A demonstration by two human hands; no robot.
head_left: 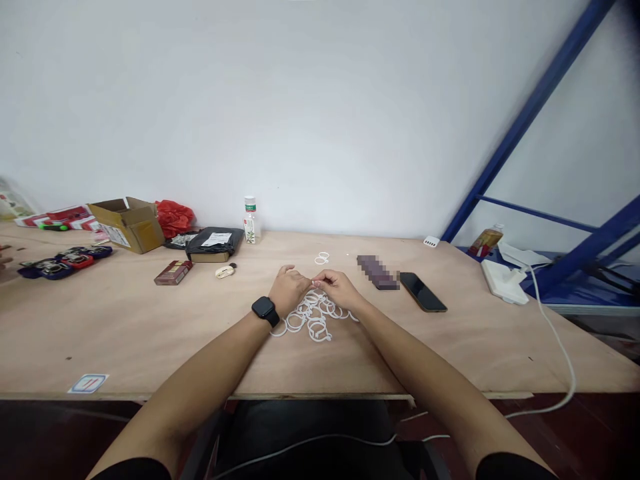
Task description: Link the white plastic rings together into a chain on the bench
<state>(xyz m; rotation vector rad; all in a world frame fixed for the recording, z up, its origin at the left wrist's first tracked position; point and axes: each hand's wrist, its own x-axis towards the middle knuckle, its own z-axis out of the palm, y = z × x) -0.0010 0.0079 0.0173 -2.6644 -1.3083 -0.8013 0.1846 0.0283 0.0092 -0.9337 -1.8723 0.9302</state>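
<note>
A heap of several white plastic rings (313,317) lies on the wooden table (150,333) in front of me. My left hand (289,288), with a black smartwatch on its wrist, and my right hand (336,287) meet just above the far edge of the heap. The fingers of both are pinched together on one white ring (315,283) between them. A pair of loose white rings (323,258) lies further back on the table.
A black phone (423,292) and a dark purple block (377,272) lie to the right. A small bottle (251,220), black bag (215,241), cardboard box (129,223), red packet (173,272) and toy cars (65,260) stand left. A white cable (560,347) hangs off the right edge by blue shelving (575,260).
</note>
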